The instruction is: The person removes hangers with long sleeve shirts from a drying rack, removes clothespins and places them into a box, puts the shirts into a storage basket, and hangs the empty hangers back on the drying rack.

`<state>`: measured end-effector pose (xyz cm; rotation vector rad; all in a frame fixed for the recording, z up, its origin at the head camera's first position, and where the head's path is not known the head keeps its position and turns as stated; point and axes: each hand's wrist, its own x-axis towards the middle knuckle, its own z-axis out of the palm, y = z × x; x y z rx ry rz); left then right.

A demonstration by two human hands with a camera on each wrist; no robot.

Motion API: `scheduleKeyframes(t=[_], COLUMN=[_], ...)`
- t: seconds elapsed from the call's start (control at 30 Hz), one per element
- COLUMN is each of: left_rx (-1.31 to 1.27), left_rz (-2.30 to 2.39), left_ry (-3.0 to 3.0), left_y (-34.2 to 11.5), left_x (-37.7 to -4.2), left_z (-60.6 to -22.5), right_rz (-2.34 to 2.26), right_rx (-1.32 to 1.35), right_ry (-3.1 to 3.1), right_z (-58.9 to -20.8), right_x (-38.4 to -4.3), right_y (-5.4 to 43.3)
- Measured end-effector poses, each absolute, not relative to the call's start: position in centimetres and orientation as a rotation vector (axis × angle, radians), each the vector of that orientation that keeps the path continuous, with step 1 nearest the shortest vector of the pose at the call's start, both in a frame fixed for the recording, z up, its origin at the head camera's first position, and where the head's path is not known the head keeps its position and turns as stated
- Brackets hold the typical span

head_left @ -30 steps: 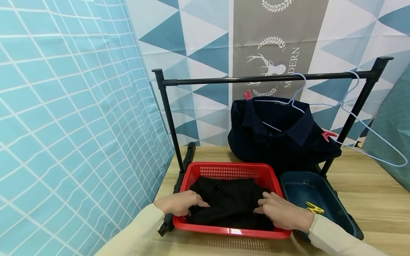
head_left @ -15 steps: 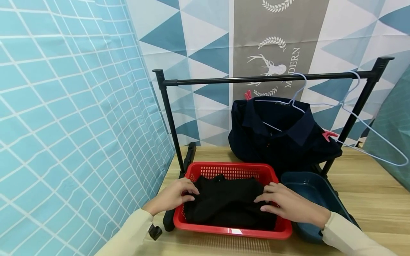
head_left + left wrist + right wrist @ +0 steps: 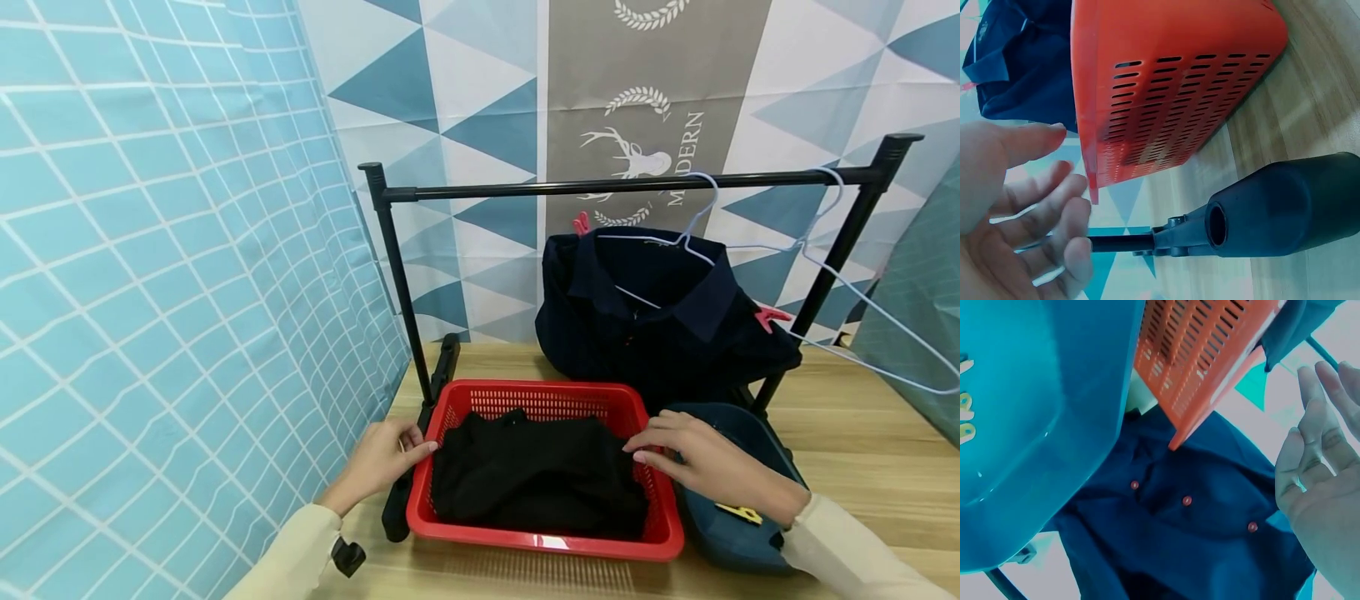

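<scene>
Just outside the left rim of a red basket [image 3: 480, 536], a person's left hand [image 3: 377, 462] hangs with the thumb apart from loosely bent fingers and nothing between them. Over the opposite rim the right hand [image 3: 697, 454] hovers, fingers spread a little and slightly bent, likewise holding nothing. Between the two hands, and lower than both, lies a black garment [image 3: 540, 479], bunched inside the basket; neither hand appears to touch it.

Judging by this, the step in hand looks like arranging the garment in the basket, with neither hand committed. Lifting it would call for both hands to come inward over the rims and pinch separate edges, which could be fiddly since the dark folds run together.

Beneath the right hand's wrist sits a blue tray [image 3: 738, 548] with a yellow clip [image 3: 741, 512] in it. Farther ahead of the hands, a navy shirt [image 3: 592, 333] hangs on a wire hanger [image 3: 686, 239] from a black rack [image 3: 480, 191], pink clips [image 3: 771, 317] near its shoulders; a bare second hanger [image 3: 870, 360] hangs to its right. Under all this spreads a wood-grain surface [image 3: 870, 450]. Off the left hand's side rises a blue checked covering [image 3: 150, 292]; beyond the rack, a triangle-patterned one [image 3: 487, 117].
</scene>
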<state>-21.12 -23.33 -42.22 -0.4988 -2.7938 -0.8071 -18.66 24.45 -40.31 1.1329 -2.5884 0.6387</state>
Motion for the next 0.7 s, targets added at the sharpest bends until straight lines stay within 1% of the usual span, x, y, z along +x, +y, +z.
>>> scheduleKeyframes(t=[0.2,0.4,0.7], left_rx=[-0.415,-0.416,-0.297], left_rz=[-0.813,-1.045,-1.21], left_ry=[-2.895,-2.997,-3.041], left_y=[-23.8,-24.1,-23.9], left_x=[-20.9,-20.5,-20.6], left_z=[-42.3,-42.6,-43.0], right_rz=[0.682,0.737,0.707], right_rx=[1.082,1.039,1.006], right_ry=[-2.546,-2.54,-2.456], right_z=[-39.9,-40.0,-39.9], right_x=[-18.7,-18.8,-19.1], right_y=[25.7,26.6,27.3])
